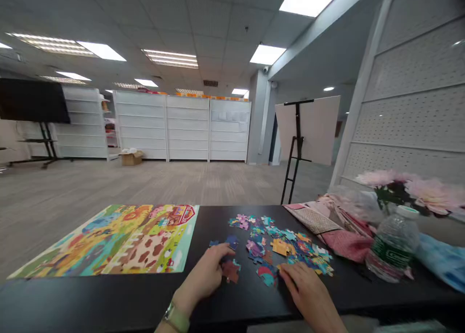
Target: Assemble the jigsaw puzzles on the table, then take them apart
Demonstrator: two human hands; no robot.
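Note:
A pile of loose jigsaw pieces (279, 243) lies scattered on the black table (109, 299). My left hand (205, 275), with a watch at the wrist, rests flat with fingers stretched toward a few separate pieces (230, 270) at the pile's left edge. My right hand (308, 289) lies on the table at the pile's near edge, fingertips touching the pieces; its fingers are extended. A colourful farm picture sheet (116, 241) lies flat at the left of the table.
A clear water bottle (392, 246) stands at the right, beside folded patterned cloths (327, 224), pink flowers (417, 188) and a blue cloth (441, 258). Beyond the table are an easel (298, 144), white shelving (181, 127) and open floor.

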